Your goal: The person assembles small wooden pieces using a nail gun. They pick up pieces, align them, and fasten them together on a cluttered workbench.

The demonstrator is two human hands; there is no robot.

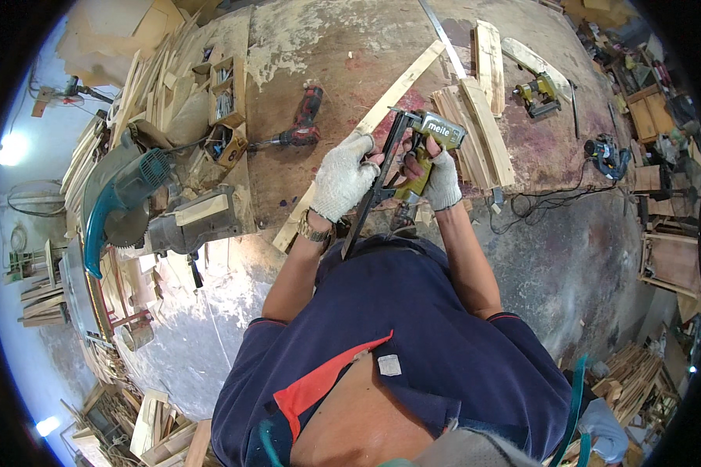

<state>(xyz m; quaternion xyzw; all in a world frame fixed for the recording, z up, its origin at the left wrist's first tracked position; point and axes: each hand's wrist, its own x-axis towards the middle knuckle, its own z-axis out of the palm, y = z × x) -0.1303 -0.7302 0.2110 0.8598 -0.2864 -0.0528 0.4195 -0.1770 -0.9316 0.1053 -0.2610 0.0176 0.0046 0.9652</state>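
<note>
Both forearms extend toward 12 o'clock, elbows bent. Left hand [343, 185], gloved, wristwatch at wrist, fingers curled closed. Right hand [442, 180], gloved, closed in a grip at 3 o'clock of the left.

Nail gun [424, 148] grip: hidden by the right hand [442, 180].
Magazine's lower end: covered by the left hand [343, 177].
Box [227, 89] contents: too small to be told.

Pneumatic nail gun [424, 144]: green-yellow body, long black magazine [374, 191] slanting down-left toward person's torso. Was held above worn workbench, nose pointing up-left, tilted. Magazine appeared slid open, thin black rail running from head to lower end. Lay over long pale wood strip [382, 113] on bench, whether touching unclear.
</note>
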